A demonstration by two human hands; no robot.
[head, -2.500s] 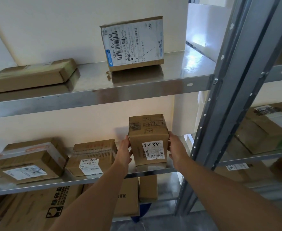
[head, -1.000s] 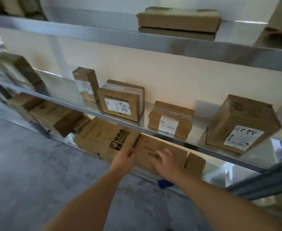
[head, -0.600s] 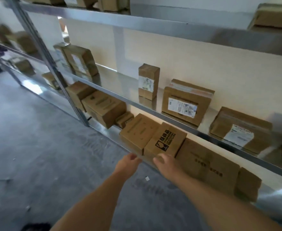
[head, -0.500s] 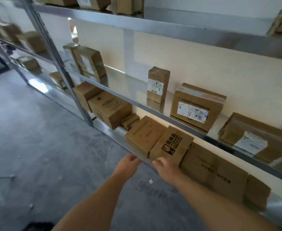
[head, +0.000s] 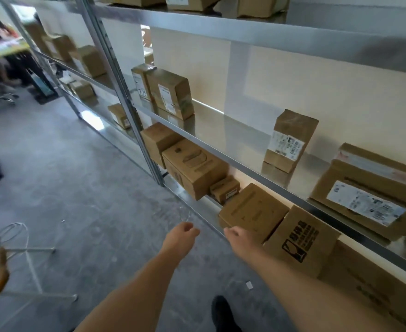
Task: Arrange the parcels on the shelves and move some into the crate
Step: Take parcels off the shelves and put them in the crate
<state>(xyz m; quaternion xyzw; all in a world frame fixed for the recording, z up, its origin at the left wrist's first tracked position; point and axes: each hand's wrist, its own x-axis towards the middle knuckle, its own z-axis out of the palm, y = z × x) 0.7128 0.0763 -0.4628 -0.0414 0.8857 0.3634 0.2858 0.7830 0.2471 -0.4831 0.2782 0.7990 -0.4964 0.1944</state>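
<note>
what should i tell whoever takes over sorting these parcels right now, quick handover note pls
Left hand: empty, fingers loosely curled, hovering over the floor just off the bottom shelf edge.
Right hand: empty, no grip on anything yet, at the near corner of the plain brown box on the bottom shelf.
Parcels: the printed-logo box leans beside the plain one; an upright labelled parcel and a flat labelled parcel sit on the middle shelf.
Done: shelves hold rows of parcels.
Left: pick the next bottom-shelf box; no crate is in view, so find it first.
</note>
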